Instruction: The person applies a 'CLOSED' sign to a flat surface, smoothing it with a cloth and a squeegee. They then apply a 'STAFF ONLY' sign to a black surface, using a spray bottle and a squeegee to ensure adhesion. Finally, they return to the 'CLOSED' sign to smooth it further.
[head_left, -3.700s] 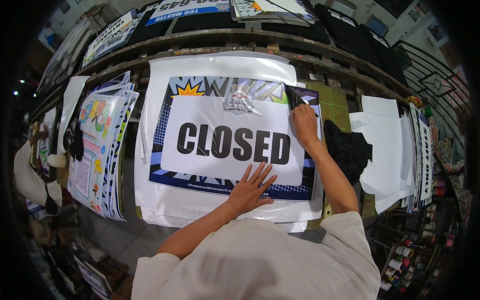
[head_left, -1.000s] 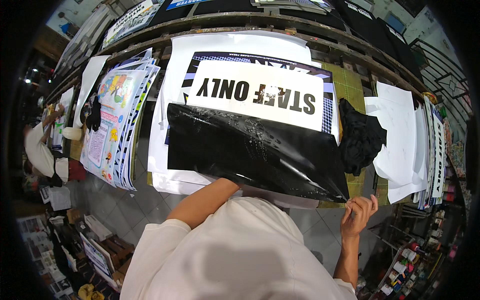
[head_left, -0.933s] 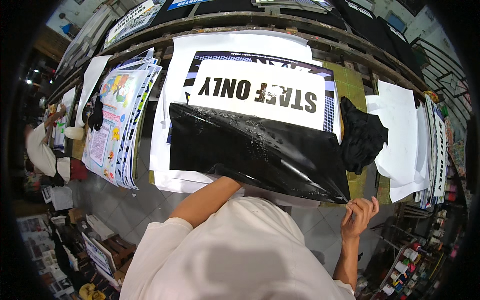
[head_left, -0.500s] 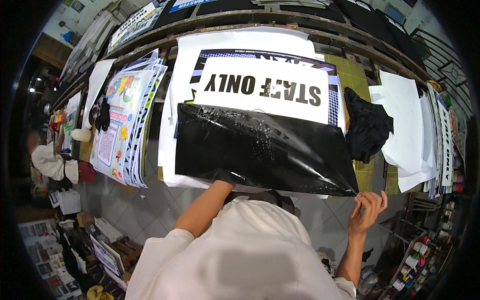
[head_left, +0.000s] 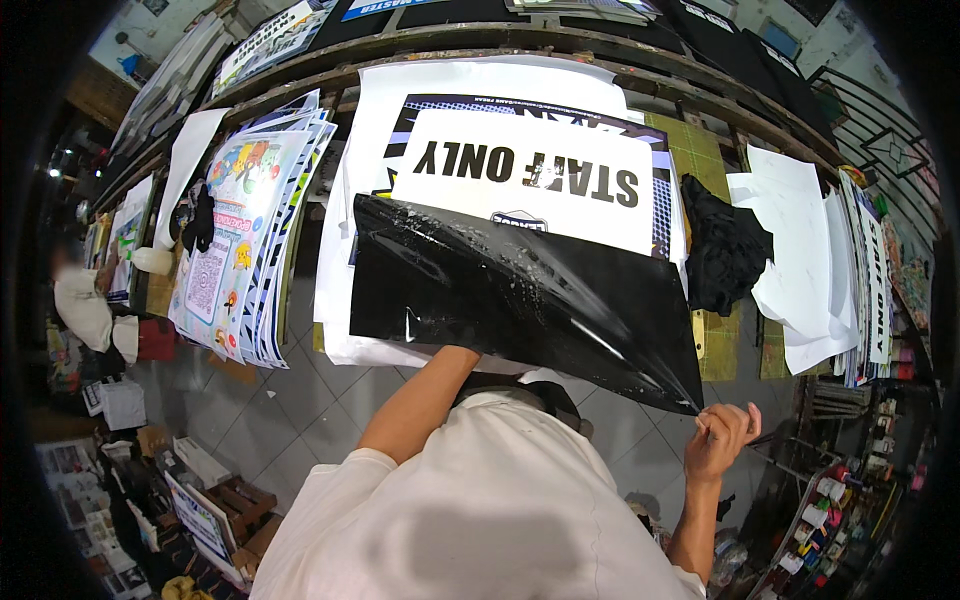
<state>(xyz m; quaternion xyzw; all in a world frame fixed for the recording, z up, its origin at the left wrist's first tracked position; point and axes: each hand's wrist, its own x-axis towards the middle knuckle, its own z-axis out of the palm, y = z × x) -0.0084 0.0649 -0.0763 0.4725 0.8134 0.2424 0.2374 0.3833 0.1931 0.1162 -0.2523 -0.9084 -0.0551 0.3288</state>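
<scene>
A glossy black plastic sheet [head_left: 480, 300] covers the near part of a white sign [head_left: 600, 225] with bold black lettering. Bubbles or wet specks mark the sheet's middle, and taut creases run to its near right corner. My right hand [head_left: 722, 440] pinches that corner, holding it out past the near side of the stack. My left forearm [head_left: 420, 405] reaches under the sheet's near edge, so the hand itself is hidden. Beneath the sign lies a blue-patterned printed sheet [head_left: 660, 165] on larger white paper [head_left: 345, 200]. A crumpled black cloth [head_left: 722, 245] sits to the right.
Colourful posters [head_left: 240, 240] are stacked at the left, with a dark cloth on top. Loose white paper [head_left: 800, 250] and a row of signs [head_left: 875, 290] stand at the right. Wooden rails [head_left: 560, 38] cross the back. A co-worker [head_left: 85, 300] is at far left.
My right hand has drawn the sheet's corner toward me and slightly left. More of the white sign shows, including part of a dark emblem. My left hand has gone out of sight under the sheet.
</scene>
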